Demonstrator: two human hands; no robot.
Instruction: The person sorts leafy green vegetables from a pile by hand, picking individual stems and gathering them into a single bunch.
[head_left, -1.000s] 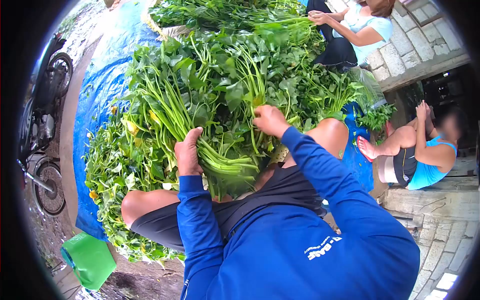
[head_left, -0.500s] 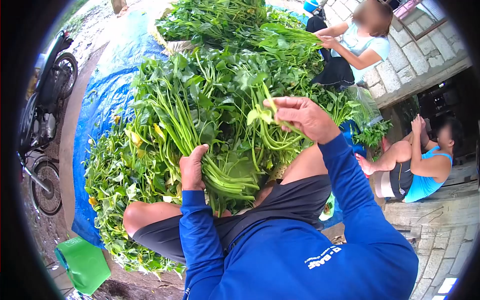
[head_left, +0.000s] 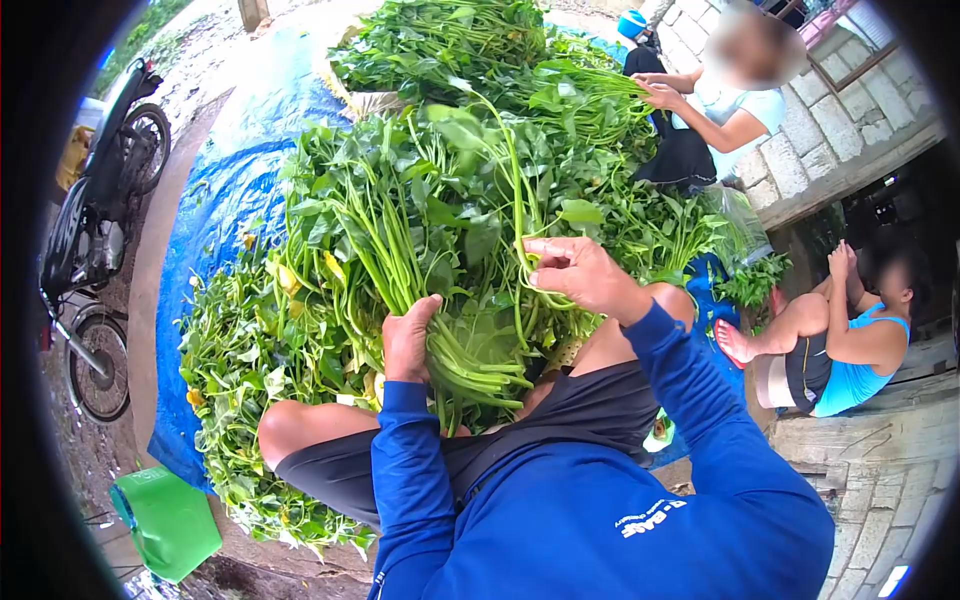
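Note:
My left hand (head_left: pixel 408 340) is closed around a thick bundle of green stems (head_left: pixel 385 250), whose cut ends point right over my lap and whose leaves lie up and away. To the right, my right hand (head_left: pixel 585 278) pinches a single long leafy stem (head_left: pixel 517 185), which rises in a curve above the pile. A large heap of leafy greens (head_left: pixel 460 215) spreads in front of my crossed legs, with a few yellow leaves at its left side.
A blue tarp (head_left: pixel 225 190) lies under the heap. One person (head_left: pixel 735 110) at the upper right holds greens; another person (head_left: pixel 860 345) sits at the right. A motorcycle (head_left: pixel 100 240) stands at the left, a green container (head_left: pixel 170 525) at the lower left.
My right hand has risen from the heap, then lowered slightly, and now has a long stem in its fingers. My left hand keeps its bundle. The view has shifted a little.

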